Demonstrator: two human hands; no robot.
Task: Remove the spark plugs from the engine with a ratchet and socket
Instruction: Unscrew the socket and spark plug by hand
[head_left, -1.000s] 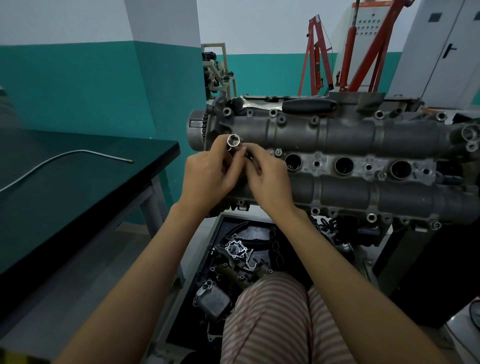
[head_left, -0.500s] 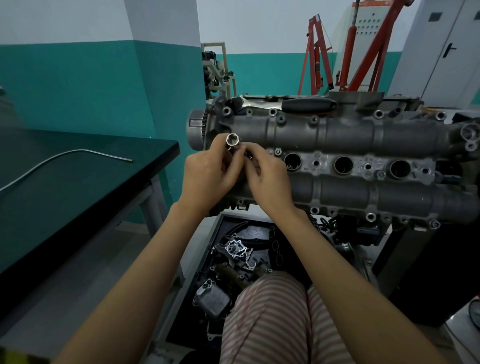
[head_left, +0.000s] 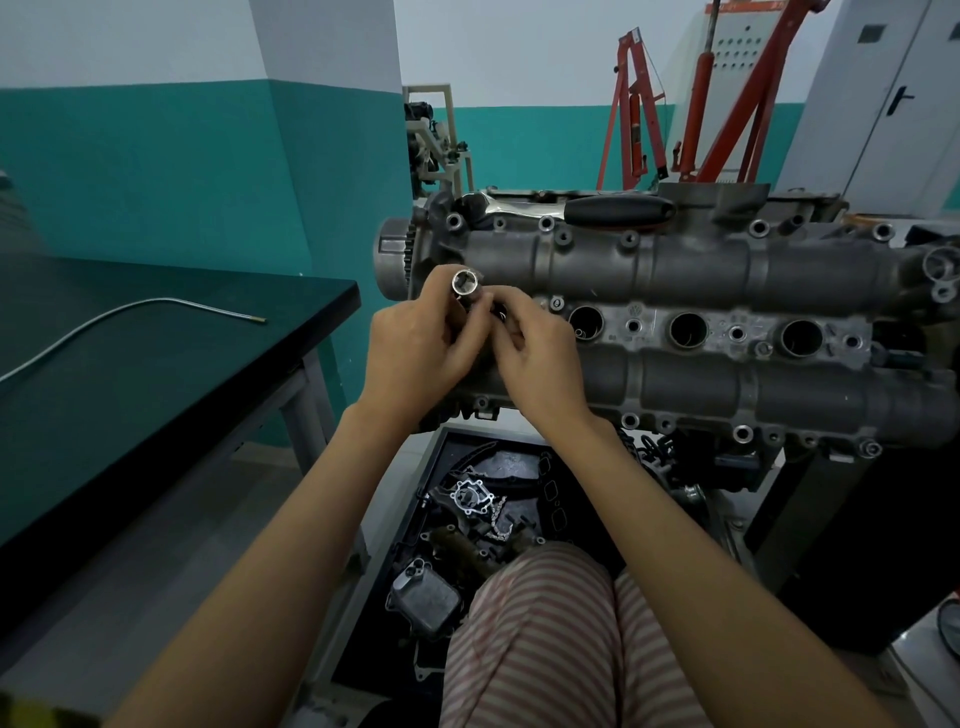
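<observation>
Socket sits in my left hand, open end tilted up toward the camera, the fingers curled round its barrel. My right hand meets the left just beside it, fingertips pinched together at the lower part of the socket; I cannot tell what, if anything, they grip there. Both hands hover in front of the left end of the engine, over the leftmost plug well. Three open plug wells show in a row to the right of my hands. Ratchet lies along the top edge of the engine, black handle to the right. Bench at left carries a bent metal tube.
</observation>
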